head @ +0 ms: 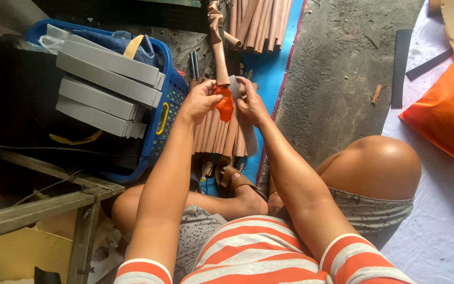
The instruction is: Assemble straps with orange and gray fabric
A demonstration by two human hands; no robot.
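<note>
both hands, left hand (pixel 199 100) and right hand (pixel 251 103), pinch together.

We see a blue plastic basket (pixel 165 113) at the left edge of the blue floor mat (pixel 269 63), stacked with long grey flat boxes (pixel 106 84) and a blue bag (pixel 114 42). At the mat's far edge lies a bundle of tan rolled tubes (pixel 261 21). Right of the mat we find bare concrete floor (pixel 337 79), then a white sheet (pixel 437 226) carrying an orange plastic bag (pixel 447 110) and a black strip (pixel 400 66). A worn wooden bench (pixel 38 208) stands lower left
</note>
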